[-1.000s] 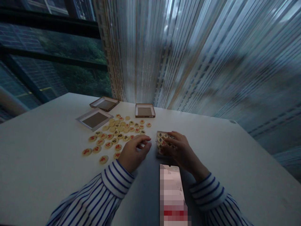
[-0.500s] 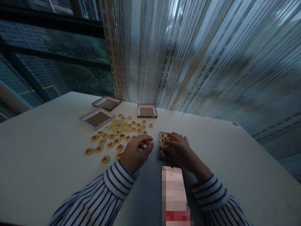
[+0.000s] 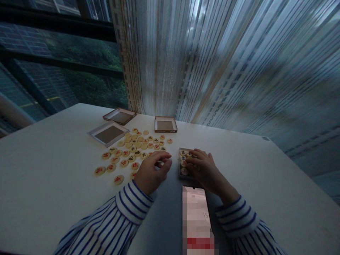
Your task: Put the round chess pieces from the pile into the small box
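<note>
Under my right hand (image 3: 205, 170) is a small open box (image 3: 181, 176) of round xiangqi pieces. The fingers are apart and reach down onto the pieces, hiding much of the box. One xiangqi piece (image 3: 183, 171) shows in the box's near left corner. My left hand (image 3: 153, 170) hovers left of the box, fingers loosely bent, a gap between thumb and forefinger, and nothing visible in it. Beyond and left of it lie several loose xiangqi pieces (image 3: 124, 163), some with red or black characters up, others blank.
A phone (image 3: 198, 209) lies between my forearms, just below the box. Farther back on the white table (image 3: 61, 152) are a grey-rimmed tray (image 3: 92, 134), a brown-edged lid (image 3: 107, 117) and a smaller brown-edged one (image 3: 166, 131). A striped curtain (image 3: 170, 71) hangs behind the table.
My right thumb and forefinger have shifted slightly over the box, and the piece in its near left corner shows more clearly. My left hand has barely moved.
</note>
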`<state>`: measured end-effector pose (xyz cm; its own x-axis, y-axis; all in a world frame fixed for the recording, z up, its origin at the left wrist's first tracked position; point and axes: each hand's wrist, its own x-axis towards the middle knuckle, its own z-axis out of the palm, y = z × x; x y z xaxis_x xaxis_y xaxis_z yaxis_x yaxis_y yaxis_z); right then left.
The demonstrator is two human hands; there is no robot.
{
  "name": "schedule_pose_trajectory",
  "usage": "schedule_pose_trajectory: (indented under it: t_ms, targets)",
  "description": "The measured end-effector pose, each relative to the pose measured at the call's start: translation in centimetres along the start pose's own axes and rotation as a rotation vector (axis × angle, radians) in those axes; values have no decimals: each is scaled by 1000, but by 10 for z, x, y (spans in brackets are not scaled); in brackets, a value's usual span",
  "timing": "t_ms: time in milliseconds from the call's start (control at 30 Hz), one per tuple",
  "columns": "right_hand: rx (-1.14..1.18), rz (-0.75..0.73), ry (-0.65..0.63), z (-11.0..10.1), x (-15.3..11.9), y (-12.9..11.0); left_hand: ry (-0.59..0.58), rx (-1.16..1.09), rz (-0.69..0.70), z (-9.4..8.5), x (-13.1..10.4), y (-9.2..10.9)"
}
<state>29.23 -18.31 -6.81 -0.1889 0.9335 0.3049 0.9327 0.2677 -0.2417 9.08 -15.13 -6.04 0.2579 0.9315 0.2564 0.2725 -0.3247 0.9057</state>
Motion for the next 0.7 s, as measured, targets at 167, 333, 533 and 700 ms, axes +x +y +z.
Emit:
schedule_pose_trajectory:
  t_ms: [167, 333, 533, 700]
  targets:
    - [-20, 17, -4, 0, 0, -2, -1, 1, 13, 0, 0, -1]
    - [-9, -3, 9, -3, 0, -4, 13, 15, 13, 0, 1, -2]
    - [64, 17, 274, -11, -1, -11, 131, -14, -76, -5, 1, 1]
    - [51, -20, 381, -15, -4, -15, 312, -133, -89, -13, 4, 7]
